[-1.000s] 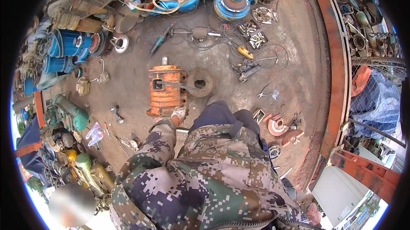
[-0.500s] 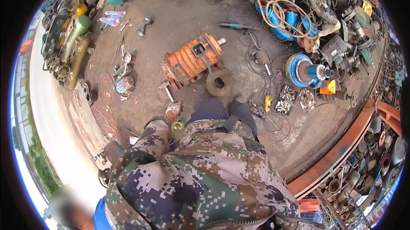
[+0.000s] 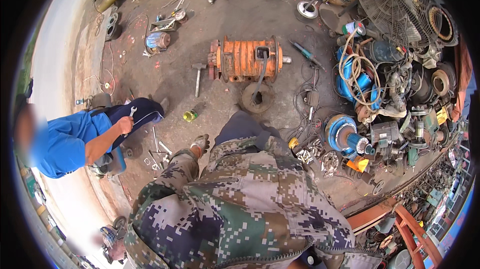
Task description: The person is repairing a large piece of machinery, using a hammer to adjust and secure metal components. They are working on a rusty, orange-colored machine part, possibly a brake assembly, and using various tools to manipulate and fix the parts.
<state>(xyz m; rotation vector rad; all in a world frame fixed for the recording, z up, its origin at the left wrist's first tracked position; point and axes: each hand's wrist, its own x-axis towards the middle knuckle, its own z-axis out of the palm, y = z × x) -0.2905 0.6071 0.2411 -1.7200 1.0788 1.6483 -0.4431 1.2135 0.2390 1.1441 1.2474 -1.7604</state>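
My left hand (image 3: 200, 145), in a pale work glove, hangs beside my left knee, fingers loosely apart and nothing visible in it. Beyond it a hammer (image 3: 197, 83) lies on the ground, apart from the hand, its head near the left end of an orange ribbed motor (image 3: 245, 59). The motor lies on its side with a shaft at its right end. A dark cable (image 3: 260, 80) runs from the motor's square opening to a thick round ring (image 3: 248, 101) on the floor. A yellow-green bottle (image 3: 190, 115) lies left of my knee. My right hand is out of view.
On the left a co-worker in a blue shirt (image 3: 60, 146) holds a wrench (image 3: 133, 111). Several tools (image 3: 159, 145) lie near that person. A grinder-like tool (image 3: 306, 54), loose cables, blue machine parts (image 3: 345, 134) and a large fan guard (image 3: 395, 6) crowd the right.
My left hand has come away from the hammer handle, leaving the hammer on the ground. My view has turned, and the co-worker with the wrench is now largely in sight.
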